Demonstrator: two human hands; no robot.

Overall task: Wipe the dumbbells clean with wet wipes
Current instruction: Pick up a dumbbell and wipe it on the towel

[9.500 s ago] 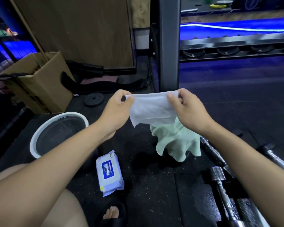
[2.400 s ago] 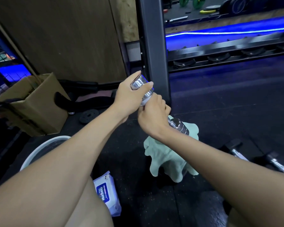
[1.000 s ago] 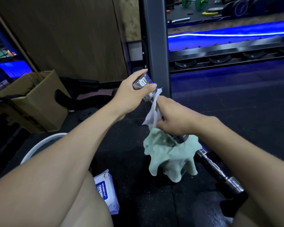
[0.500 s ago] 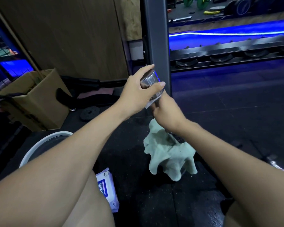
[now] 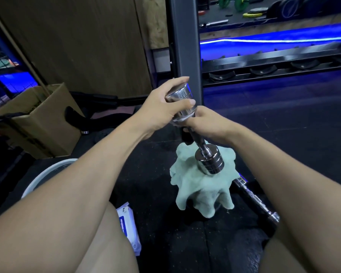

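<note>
We have the chrome dumbbell (image 5: pixel 195 133) up off the floor, tilted, its long axis running from the upper end by the rack post down and to the right toward the lower head, which hangs just over the green cloth (image 5: pixel 201 186). Our left hand (image 5: pixel 161 111) curls round the upper head, thumb across its front, carrying the weight. Our right hand (image 5: pixel 207 125) wraps the bar right under that head, and a thin white edge of the wet wipe (image 5: pixel 180 120) peeks out between the two hands; the rest of it is hidden in the grip.

So here's what matters: the bare stretch of handle lies below and to the right of our right fingers, straight down the bar's own line. We reckon the wiping stroke slides along that axis toward the lower head while the left hand holds the top steady. The right hand is the nearer one to that unwiped length.

Out from there, another chrome bar (image 5: pixel 256 201) lies on the dark rubber floor to the right of the cloth, the wipes pack (image 5: pixel 128 227) sits by our knee, and a white-rimmed basin (image 5: pixel 47 174) shows at left.
</note>
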